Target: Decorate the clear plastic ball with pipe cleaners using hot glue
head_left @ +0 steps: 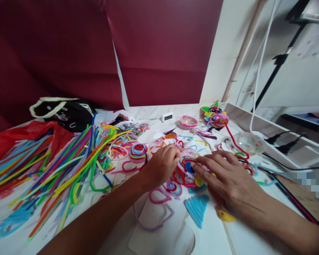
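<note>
My left hand (pixel 161 165) is curled, its fingertips pinched on the left rim of a round clear piece wrapped in red and pink pipe cleaner (pixel 185 173). My right hand (pixel 225 179) lies over the right side of that piece with fingers stretched out. Its index fingertip presses a small blue coil (pixel 189 167) in the middle of the piece. A yellow bit (pixel 199 181) sits under the right fingers. Both forearms rest on the white table (pixel 159 244).
A big heap of coloured pipe cleaners (pixel 63 163) covers the left. A red plastic bag (pixel 29 136) and black tote (pixel 66 113) lie behind. Also here: blue fan shape (pixel 197 209), striped coil (pixel 138 151), clear ball (pixel 248 142), small white clock (pixel 167 117), cables at right.
</note>
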